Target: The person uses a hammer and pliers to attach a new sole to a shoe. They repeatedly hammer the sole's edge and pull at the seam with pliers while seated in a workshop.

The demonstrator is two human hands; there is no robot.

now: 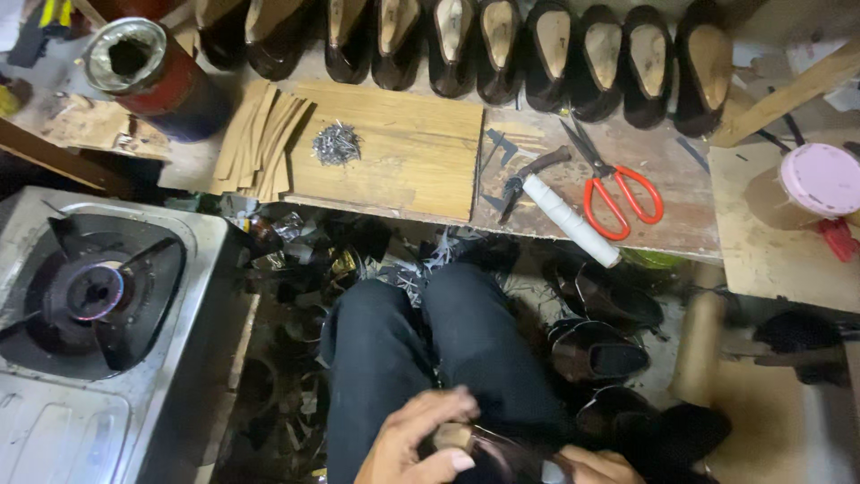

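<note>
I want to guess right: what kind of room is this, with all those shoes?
Probably a small shoemaker's workshop. A row of dark unfinished shoes lines the wooden bench, with a pile of small nails and red-handled scissors.

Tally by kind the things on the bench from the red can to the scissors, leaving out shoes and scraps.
Can: 1
Strip stack: 1
Nail pile: 1
Pincers: 1
White cylinder: 1
Scissors: 1
Total: 6
</note>
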